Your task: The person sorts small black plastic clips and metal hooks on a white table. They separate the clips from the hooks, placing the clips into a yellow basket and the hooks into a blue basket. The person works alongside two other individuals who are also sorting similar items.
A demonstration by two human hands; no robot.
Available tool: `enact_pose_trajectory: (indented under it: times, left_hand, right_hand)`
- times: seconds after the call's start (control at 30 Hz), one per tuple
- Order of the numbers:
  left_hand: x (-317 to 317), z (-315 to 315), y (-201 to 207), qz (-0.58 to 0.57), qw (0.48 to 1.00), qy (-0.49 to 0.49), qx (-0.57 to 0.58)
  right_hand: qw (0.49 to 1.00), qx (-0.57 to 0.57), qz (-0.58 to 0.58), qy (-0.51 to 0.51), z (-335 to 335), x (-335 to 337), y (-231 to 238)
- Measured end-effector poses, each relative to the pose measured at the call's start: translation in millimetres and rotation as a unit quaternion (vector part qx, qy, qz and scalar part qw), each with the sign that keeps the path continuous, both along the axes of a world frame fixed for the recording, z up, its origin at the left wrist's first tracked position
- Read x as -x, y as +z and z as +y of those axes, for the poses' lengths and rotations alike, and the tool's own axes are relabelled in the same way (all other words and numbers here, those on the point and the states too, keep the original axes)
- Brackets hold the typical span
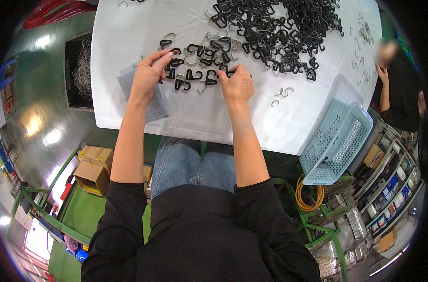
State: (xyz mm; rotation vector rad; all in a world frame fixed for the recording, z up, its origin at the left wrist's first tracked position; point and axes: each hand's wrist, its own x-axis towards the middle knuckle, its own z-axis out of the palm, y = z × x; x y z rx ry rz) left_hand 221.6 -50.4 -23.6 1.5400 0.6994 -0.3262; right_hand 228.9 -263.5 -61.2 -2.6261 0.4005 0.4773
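Note:
My left hand [147,77] is closed in a pinch at the left side of a loose group of black hooks [193,75]. A small black hook [176,50] shows at its fingertips. At the right side of the same group, my right hand [238,85] has its thumb and fingers closed around another black hook [231,72], partly hidden by the fingers. Silvery wire hooks [190,59] lie mixed among the black ones. Under my left wrist a flat grey plastic bag [156,107] rests on the white-covered table [195,123].
A big heap of black hooks [280,35] lies at the far right. Several loose wire hooks [284,91] are right of my hand. A light blue basket [338,141] leans at the table's right corner. Another person [402,89] is at the right edge.

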Motion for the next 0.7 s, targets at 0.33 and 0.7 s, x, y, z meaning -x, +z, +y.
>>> enact_pose_trajectory:
  times: [0.33,0.7]
  left_hand:
    - [19,-39,-13,0.007,0.988,-0.137,-0.071]
    - [34,-90,-19,0.016,0.849,-0.246,-0.468]
  right_hand:
    - [0.791,-0.534,0.140,-0.264,-52,-14,10]
    - [0.930,-0.044,-0.111,0.347,-35,-9,-2]
